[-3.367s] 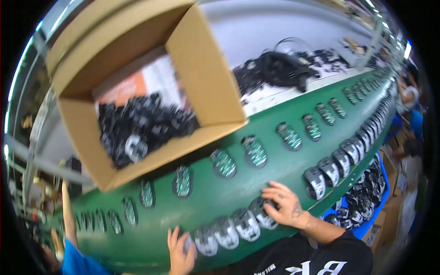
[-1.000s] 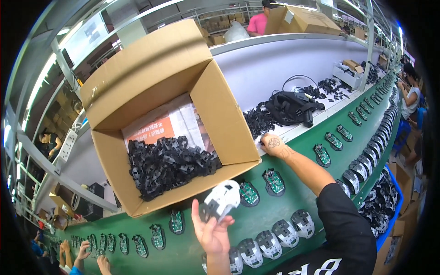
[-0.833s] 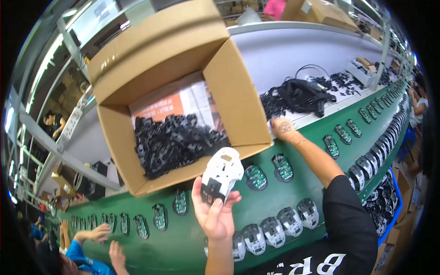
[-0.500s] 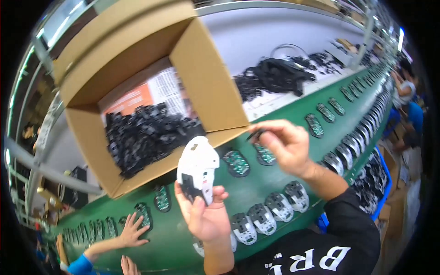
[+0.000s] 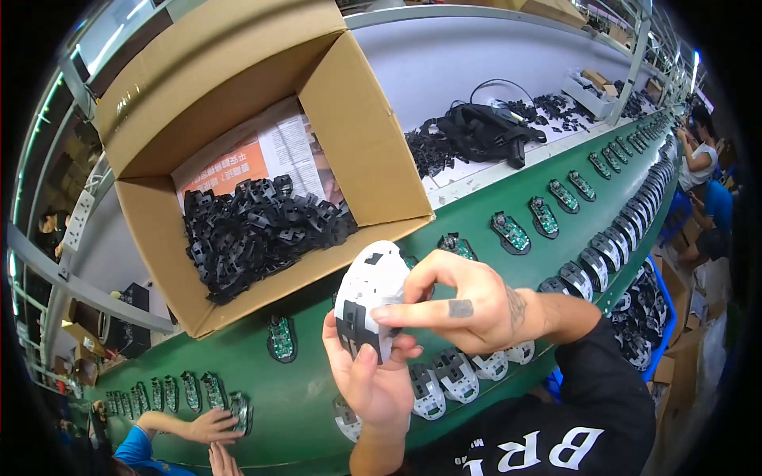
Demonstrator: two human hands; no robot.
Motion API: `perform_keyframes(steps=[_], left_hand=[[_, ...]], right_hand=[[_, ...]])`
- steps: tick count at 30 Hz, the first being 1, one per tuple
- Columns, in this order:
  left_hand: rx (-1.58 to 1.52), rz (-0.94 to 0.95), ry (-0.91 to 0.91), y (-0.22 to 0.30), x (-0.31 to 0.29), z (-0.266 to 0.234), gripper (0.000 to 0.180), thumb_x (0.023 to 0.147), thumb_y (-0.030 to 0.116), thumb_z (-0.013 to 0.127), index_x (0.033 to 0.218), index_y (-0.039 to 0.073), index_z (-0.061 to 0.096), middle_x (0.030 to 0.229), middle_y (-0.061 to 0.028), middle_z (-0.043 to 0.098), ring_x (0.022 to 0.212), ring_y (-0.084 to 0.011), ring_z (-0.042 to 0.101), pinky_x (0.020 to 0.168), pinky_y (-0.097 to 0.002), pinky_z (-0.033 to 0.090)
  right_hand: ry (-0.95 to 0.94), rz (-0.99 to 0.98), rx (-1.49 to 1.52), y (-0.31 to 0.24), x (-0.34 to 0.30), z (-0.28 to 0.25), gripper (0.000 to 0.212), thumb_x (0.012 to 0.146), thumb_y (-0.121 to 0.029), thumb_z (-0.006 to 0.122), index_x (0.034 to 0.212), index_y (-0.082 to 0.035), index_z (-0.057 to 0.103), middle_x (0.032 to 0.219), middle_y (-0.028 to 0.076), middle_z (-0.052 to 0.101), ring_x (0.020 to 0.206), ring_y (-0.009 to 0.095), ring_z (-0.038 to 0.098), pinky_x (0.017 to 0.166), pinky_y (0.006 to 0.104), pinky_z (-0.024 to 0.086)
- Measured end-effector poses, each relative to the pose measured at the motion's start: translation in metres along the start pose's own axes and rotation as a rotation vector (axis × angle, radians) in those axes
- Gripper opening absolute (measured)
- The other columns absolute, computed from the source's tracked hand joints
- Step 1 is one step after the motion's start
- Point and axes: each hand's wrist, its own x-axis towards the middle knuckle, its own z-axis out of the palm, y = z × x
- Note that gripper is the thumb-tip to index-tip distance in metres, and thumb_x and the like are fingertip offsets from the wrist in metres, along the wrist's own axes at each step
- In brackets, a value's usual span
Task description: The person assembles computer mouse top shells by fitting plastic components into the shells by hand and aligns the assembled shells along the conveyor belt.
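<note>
Left hand [image 5: 369,389] grips a white-and-black mouse shell [image 5: 367,297], raised tilted over the green belt [image 5: 317,393], in front of the cardboard box [image 5: 389,127]; its palm side hides the shell's lower end. Right hand [image 5: 472,305] has fingers bent against the shell's right side, one tip on its face. Can't tell if they pinch the shell or a small part; contact is partly blocked. Underside of the shell not visible.

Row of similar shells [image 5: 456,375] on the belt near edge, partly covered by both hands. Circuit boards [image 5: 509,232] line the far side; at least one is mostly behind the right hand. Black parts [image 5: 262,230] in the box overlap too much to separate. Blue bin [image 5: 671,317] at right is partly cut off by the sleeve [image 5: 607,373].
</note>
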Motion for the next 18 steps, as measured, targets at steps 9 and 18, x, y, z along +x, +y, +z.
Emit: perform_keyframes(steps=[9, 18], left_hand=[[0.021, -0.063, -0.047, -0.001, 0.000, -0.006, 0.050, 0.088, 0.020, 0.061, 0.126, 0.008, 0.031, 0.102, -0.0151, 0.058, 0.059, -0.0227, 0.061, 0.048, -0.0313, 0.052], [0.000, -0.016, -0.089, 0.002, 0.004, -0.010, 0.055, 0.085, 0.019, 0.065, 0.126, 0.007, 0.030, 0.103, -0.0160, 0.057, 0.065, -0.0236, 0.064, 0.055, -0.0354, 0.057]], right_hand=[[-0.237, -0.285, -0.255, 0.003, 0.019, -0.019, 0.032, 0.063, 0.001, 0.067, 0.095, -0.007, 0.065, 0.088, 0.004, 0.063, 0.069, 0.020, 0.057, 0.056, 0.0286, 0.048], [-0.198, -0.030, -0.133, 0.011, 0.026, -0.015, 0.027, 0.071, -0.011, 0.075, 0.096, -0.007, 0.065, 0.106, 0.010, 0.061, 0.102, 0.028, 0.057, 0.085, 0.0393, 0.047]])
